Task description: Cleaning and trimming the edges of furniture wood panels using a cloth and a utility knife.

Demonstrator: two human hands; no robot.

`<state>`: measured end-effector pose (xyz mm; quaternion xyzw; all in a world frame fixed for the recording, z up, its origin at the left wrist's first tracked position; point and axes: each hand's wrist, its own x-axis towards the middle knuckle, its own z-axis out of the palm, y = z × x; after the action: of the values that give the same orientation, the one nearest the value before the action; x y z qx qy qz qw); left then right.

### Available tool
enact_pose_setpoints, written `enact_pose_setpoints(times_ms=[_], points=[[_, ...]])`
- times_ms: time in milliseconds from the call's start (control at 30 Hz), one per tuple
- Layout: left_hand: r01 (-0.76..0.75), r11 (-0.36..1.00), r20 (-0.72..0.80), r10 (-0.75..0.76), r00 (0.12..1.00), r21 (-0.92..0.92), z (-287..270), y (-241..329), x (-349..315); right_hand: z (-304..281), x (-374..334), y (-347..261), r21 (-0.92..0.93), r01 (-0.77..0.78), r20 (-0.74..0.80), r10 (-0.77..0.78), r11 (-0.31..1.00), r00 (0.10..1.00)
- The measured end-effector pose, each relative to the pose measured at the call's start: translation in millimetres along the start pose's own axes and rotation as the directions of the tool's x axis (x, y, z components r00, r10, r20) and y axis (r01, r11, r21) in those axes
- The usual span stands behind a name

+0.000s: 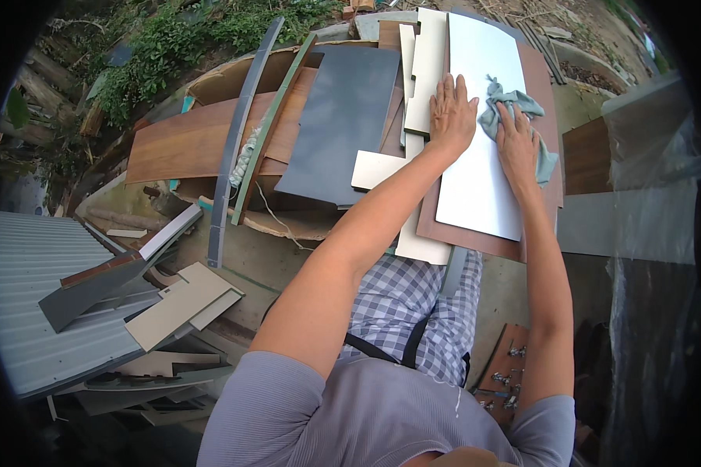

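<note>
A glossy white panel point(475, 179) lies on top of a larger brown board point(432, 226) in front of me. My left hand point(453, 117) rests flat along the panel's left edge, fingers stretched out and holding nothing. On the panel's right side, my right hand point(516, 148) presses down on a crumpled grey-green cloth point(549, 165), which bunches out past the fingertips and under the palm. Cream-coloured board pieces point(426, 78) with stepped edges lie just left of the white panel, partly beneath the stack.
A dark grey board point(339, 117), wood-grain boards point(199, 136) and two long strips lie across an opened cardboard box point(288, 227) to the left. Offcuts point(183, 303) lie beside corrugated metal sheeting point(47, 288). Clear plastic sheeting point(653, 210) hangs at right; metal hinges point(510, 381) sit on a brown board.
</note>
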<state>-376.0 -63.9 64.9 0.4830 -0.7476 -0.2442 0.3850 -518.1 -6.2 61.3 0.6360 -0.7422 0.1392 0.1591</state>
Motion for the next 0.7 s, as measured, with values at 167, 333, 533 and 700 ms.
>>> enact_pose_setpoints(times_ms=[167, 333, 533, 700], points=[[-0.035, 0.994, -0.151, 0.02, 0.988, -0.101, -2, -11, 0, -59, -88, -31, 0.124, 0.16, 0.041, -0.166, 0.979, 0.985], [-0.053, 0.994, -0.153, 0.038, 0.988, -0.095, -3, -9, 0, -80, -112, -41, 0.17, 0.199, 0.096, -0.217, 0.965, 0.971], [-0.031, 0.993, -0.159, 0.012, 0.987, -0.116, -4, -4, 1, -42, -65, -47, 0.172, 0.23, -0.041, -0.226, 0.958, 0.973], [0.004, 0.986, -0.096, -0.02, 0.995, -0.166, -7, -5, -1, -3, -5, -48, 0.203, 0.187, -0.028, -0.185, 0.961, 0.982]])
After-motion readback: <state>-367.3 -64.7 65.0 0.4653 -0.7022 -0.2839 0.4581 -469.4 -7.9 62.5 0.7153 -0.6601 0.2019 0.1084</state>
